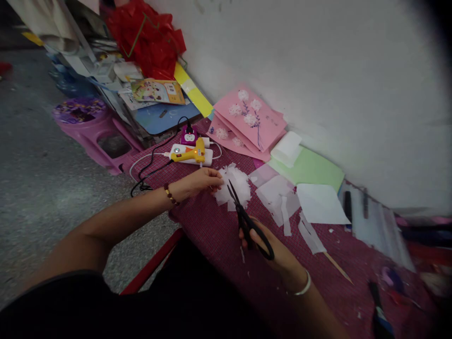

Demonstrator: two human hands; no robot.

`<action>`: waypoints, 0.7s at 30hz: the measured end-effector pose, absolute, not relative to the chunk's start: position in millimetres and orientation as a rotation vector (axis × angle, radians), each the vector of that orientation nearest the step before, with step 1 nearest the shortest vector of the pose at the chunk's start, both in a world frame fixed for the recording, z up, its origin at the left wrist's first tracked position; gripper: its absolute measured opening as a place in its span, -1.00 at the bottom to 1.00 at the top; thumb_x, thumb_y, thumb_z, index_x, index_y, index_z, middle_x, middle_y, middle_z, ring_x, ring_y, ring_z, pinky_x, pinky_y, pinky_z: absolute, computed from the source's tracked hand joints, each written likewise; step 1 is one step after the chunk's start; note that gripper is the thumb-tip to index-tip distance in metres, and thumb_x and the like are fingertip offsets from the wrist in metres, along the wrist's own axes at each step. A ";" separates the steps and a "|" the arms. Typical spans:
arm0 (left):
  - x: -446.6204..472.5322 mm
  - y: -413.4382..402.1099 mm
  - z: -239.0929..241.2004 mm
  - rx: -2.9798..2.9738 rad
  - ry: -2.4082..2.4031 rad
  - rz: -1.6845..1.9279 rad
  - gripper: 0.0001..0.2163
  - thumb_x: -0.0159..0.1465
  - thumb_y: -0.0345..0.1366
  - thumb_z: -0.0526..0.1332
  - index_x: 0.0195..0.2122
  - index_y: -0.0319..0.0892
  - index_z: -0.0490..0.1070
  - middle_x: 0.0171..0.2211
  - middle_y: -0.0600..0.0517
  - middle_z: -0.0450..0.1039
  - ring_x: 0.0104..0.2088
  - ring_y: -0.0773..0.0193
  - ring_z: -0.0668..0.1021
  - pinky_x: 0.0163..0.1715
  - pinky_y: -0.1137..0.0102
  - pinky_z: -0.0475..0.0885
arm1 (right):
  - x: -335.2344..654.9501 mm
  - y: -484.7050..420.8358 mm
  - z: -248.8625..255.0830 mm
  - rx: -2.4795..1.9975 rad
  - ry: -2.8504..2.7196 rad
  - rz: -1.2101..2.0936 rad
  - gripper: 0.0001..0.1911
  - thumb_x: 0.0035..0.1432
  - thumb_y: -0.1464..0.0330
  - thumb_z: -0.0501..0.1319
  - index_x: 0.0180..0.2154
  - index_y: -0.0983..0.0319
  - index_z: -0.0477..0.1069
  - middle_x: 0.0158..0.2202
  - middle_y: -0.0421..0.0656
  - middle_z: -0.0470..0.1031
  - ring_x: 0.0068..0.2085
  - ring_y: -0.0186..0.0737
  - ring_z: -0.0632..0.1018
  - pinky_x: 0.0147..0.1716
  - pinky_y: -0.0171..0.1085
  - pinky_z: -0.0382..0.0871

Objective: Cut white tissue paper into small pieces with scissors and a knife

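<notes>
My left hand point(197, 182) pinches the left side of a fluffy white tissue-paper flower point(237, 185) lying on the dark red checked table point(219, 235). My right hand point(270, 249) has its fingers through the handles of black scissors point(247, 220). The blades are slightly apart and their tips point into the tissue flower. A beaded bracelet sits on my left wrist and a pale bangle on my right.
A yellow glue gun point(190, 154) rests on a white power strip with black cables. Pink cards with paper flowers point(249, 120), green and white sheets point(310, 169), tissue strips point(282, 200), a wooden stick point(338, 267) and pens lie along the white wall. A purple stool point(92, 129) stands at left.
</notes>
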State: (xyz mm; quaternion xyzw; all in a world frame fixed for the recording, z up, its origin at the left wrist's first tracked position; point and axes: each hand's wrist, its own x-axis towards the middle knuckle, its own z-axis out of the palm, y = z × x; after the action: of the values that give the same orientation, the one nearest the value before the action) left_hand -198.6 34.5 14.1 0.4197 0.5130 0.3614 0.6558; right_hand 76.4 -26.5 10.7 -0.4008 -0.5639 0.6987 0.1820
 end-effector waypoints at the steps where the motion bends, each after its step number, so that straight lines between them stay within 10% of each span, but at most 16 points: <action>1: -196.3 34.5 14.2 0.960 1.158 0.793 -0.90 0.18 -0.39 0.27 -0.47 -0.24 0.41 -0.60 0.12 0.38 -0.63 0.49 0.38 -0.57 0.52 0.30 | 74.2 -25.8 10.9 -1.134 -1.594 1.958 -0.46 0.12 -0.12 0.24 -0.14 0.20 0.38 -0.31 -0.14 0.42 -0.41 -0.28 0.42 -0.38 -0.22 0.31; 21: -165.1 77.8 43.4 1.668 1.333 0.728 -0.79 0.06 -0.18 0.29 -0.37 -0.23 0.48 -0.46 0.08 0.47 -0.46 0.38 0.41 -0.45 0.51 0.27 | 99.6 -63.7 -22.1 -0.766 -1.028 2.400 -0.24 0.06 -0.19 0.25 0.04 0.27 0.38 -0.33 -0.16 0.49 -0.45 -0.35 0.49 -0.46 -0.34 0.32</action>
State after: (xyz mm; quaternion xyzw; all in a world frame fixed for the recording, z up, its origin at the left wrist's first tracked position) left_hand -165.1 77.8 43.4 0.6680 0.5340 0.2914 0.4285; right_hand 99.6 -63.7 -22.1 -0.2751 -0.3695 0.8627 0.2086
